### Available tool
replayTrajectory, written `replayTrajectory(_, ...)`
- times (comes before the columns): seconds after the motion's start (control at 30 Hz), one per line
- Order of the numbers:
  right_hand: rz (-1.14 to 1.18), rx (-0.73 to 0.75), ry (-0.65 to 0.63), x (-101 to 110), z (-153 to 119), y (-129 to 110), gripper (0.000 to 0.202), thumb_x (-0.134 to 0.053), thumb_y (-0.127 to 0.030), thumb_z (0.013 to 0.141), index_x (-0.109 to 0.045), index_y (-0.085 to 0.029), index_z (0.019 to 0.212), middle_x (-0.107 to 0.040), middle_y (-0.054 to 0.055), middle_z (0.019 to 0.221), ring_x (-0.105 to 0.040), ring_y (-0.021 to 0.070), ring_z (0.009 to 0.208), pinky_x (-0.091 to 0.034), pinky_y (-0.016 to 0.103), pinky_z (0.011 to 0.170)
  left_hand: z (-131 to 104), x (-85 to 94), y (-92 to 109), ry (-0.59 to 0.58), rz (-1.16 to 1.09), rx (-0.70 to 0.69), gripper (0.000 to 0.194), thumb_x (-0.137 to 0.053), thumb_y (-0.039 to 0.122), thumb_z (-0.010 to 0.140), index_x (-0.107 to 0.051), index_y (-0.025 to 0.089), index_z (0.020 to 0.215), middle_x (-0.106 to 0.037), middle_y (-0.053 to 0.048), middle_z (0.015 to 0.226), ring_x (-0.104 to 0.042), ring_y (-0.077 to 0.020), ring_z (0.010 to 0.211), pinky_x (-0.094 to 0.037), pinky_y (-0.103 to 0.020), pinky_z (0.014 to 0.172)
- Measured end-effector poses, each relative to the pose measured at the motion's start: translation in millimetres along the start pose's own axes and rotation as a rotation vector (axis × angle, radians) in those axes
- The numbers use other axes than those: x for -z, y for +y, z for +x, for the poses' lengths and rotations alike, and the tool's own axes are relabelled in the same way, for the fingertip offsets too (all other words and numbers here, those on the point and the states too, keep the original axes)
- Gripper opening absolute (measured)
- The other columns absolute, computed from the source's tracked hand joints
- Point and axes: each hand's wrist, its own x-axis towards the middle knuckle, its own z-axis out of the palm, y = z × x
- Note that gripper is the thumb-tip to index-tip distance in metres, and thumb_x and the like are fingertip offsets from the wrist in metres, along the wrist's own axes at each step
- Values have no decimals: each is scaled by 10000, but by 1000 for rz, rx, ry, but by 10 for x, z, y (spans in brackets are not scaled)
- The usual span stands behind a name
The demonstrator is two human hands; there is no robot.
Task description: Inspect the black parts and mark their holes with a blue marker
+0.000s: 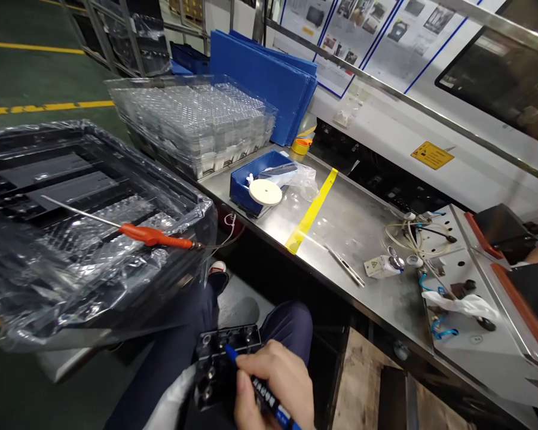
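Right hand (pixel 275 382) grips blue pen (pixel 255 385), tip on black plastic part (pixel 219 367) resting on lap below steel bench (pixel 341 227); left hand hidden under part, grasp unclear; part unclamped, may tilt, pen could skid off mark

Item 1: a black moulded plastic part with round holes and raised bosses (pixel 219 364), roughly rectangular and glossy. It lay on the seated person's lap, over dark blue trousers, at the bottom centre of the view. Its upper edge showed a row of small sockets; its lower right portion was hidden behind the hand. Its left edge met a white cloth or glove, too cut off to identify.

Item 2: a blue pen with a black barrel bearing white lettering (pixel 262 391). It was tilted, blue tip up and to the left, touching the part's top face near the middle. The barrel ran down to the right through the fingers.
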Motion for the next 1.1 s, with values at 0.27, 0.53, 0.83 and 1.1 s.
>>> replayTrajectory(0.27, -9, -29, -62, 37, -7, 6, 192, -646, -55, 820, -699, -171, 964, -712, 9, 764, -655, 140, 643, -523, 291, 644, -34, 328, 500, 175, 120, 65, 369, -398, 349, 1022, -696, 149, 931, -702, -64, 751, -663, -177, 684, -608, -353, 723)
replayTrajectory(0.53, -119, -45, -193, 49, 46, 0, 196, -732, -178, 867, -701, -198, 1060, -635, 11, 752, -602, 147, 645, -499, 297, 610, -36, 444, 549, 277, 168, 49, 337, -577, 451, 955, -659, 161, 1105, -690, -85, 1093, -670, -207, 934, -585, -407, 847)
replayTrajectory(0.83, -98, -12, -140, -12, 28, 80, 128, -692, -183, 887, -713, -194, 1013, -641, 8, 718, -583, 136, 606, -467, 285, 563, -31, 479, 572, 324, 190, 78, 351, -587, 431, 951, -630, 168, 1180, -657, -100, 1173, -654, -227, 987, -586, -424, 857)
replayTrajectory(1.1, -161, -56, -82, 71, -113, -21, 115, -712, -237, 885, -722, -222, 1000, -654, -4, 710, -630, 156, 637, -544, 316, 636, 32, 441, 616, 277, 155, 83, 430, -553, 501, 954, -616, 175, 1226, -659, -113, 1201, -657, -238, 1016, -572, -453, 897)
